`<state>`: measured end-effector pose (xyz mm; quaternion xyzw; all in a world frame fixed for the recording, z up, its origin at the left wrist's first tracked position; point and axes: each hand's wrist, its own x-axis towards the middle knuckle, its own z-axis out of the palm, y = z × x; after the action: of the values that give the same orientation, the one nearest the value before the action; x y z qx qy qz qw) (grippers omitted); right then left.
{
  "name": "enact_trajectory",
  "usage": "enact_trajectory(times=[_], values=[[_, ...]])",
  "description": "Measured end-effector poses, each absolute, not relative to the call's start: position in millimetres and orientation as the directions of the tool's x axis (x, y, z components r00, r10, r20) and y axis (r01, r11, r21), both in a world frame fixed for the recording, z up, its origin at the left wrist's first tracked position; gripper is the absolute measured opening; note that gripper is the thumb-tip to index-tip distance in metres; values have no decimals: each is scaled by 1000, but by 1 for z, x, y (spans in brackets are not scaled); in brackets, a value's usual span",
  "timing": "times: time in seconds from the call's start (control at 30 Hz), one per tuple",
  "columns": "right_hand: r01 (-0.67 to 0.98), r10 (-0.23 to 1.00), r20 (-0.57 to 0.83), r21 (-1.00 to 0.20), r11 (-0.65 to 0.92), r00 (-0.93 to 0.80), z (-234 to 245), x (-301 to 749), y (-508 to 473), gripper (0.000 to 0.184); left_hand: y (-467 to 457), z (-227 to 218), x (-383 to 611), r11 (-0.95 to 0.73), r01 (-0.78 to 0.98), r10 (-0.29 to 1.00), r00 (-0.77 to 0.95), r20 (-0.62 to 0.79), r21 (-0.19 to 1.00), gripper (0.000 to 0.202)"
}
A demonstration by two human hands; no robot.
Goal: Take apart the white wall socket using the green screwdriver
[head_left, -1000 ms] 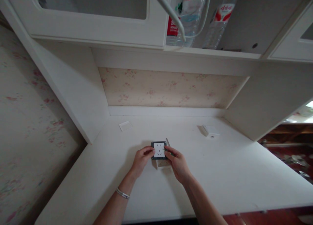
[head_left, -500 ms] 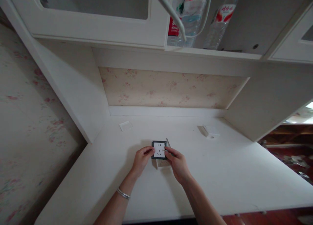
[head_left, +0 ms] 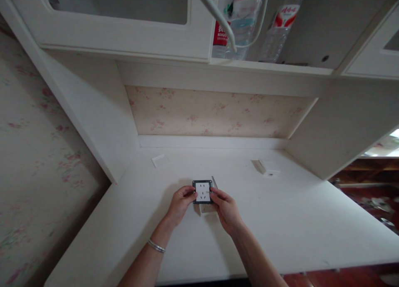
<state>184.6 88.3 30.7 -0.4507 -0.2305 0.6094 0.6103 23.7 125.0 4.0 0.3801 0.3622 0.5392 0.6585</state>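
Between my two hands is a wall socket (head_left: 203,192), a white face with several slots set in a dark square frame. My left hand (head_left: 180,204) pinches its left edge. At its right edge my right hand (head_left: 228,211) grips it between thumb and fingers. Partly hidden beneath the socket is a white box (head_left: 208,209) on the desktop. A thin stick-like thing (head_left: 214,181) shows just behind the right fingers; its kind I cannot make out.
A thin white square frame (head_left: 160,160) lies at the back left of the white desktop (head_left: 289,220). Farther right is a small white box (head_left: 269,168). Overhead, plastic bottles (head_left: 282,27) stand in an open cabinet, with a pale curved tube (head_left: 220,16) hanging in front.
Almost nothing differs. Both hands keep hold of the wall socket, which has shifted only very slightly.
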Motion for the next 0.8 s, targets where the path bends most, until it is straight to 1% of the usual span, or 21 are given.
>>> enact_trajectory(times=[0.27, 0.37, 0.5, 0.63, 0.8], values=[[-539, 959, -228, -836, -103, 170, 33, 181, 87, 36, 122, 11, 22, 180, -548, 975, 211, -74, 817, 35], [-536, 954, -232, -839, -97, 191, 33, 179, 87, 34, 122, 13, 20, 201, -557, 970, 231, -82, 806, 36], [-531, 952, -230, -842, -91, 203, 33, 177, 86, 35, 123, 12, 19, 196, -558, 973, 213, -89, 806, 37], [-512, 958, -207, -855, -80, 197, 35, 176, 85, 29, 124, 8, 17, 209, -574, 972, 208, -106, 792, 38], [-490, 967, -188, -868, -82, 170, 36, 177, 84, 26, 124, 8, 11, 287, -570, 943, 311, -121, 770, 38]])
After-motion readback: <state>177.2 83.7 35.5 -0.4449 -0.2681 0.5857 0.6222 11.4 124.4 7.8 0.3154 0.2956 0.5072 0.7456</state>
